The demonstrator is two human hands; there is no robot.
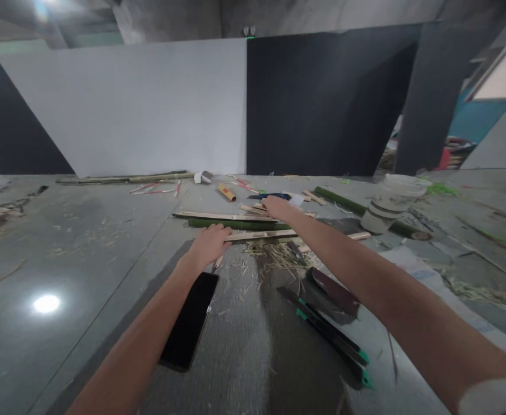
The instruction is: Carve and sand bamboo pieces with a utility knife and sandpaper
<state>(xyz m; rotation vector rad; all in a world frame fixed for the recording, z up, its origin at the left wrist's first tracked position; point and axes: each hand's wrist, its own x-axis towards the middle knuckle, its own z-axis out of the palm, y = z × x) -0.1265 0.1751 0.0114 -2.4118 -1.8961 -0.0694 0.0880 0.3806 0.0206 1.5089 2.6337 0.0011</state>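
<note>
My left hand [210,244] is closed over the left end of a pale bamboo strip [261,235] lying low over the floor. Farther forward, my right hand [278,207] reaches among short pale bamboo pieces [253,210], its fingers curled; what they hold is hidden. Just behind those fingers lies a dark blue tool [274,196]. Between the hands are a green bamboo length [235,224] and another split strip [222,217]. A black phone [191,323] rests beside my left forearm. Below my right forearm lies a black and green folding saw [331,334].
A dark reddish-brown block [333,291] lies beside the saw. Shavings [279,256] litter the floor. To the right stand a translucent bucket [391,202] and a green bamboo pole [339,200]. A yellowish tube [226,192] lies ahead, before a white and black wall panel [162,109].
</note>
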